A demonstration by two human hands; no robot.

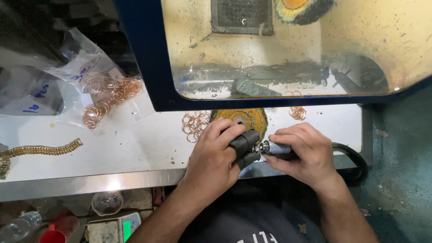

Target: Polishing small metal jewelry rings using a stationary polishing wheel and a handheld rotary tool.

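Gripping a grey rotary handpiece [278, 148], the right hand [303, 153] is closed around it at the white bench [135, 139] edge. Black-covered fingertips [245, 141] of the closed left hand [216, 157] are pinched at its tip, beside loose copper rings [194, 123].

Single head view, looking steeply down, close over white bench [135, 144]; blue-framed cabinet [148, 63] far, person's lap near, floor at right edge.

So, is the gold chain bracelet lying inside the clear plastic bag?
No, the gold chain bracelet lies bare on the white table, apart from the clear plastic bag that holds copper rings.
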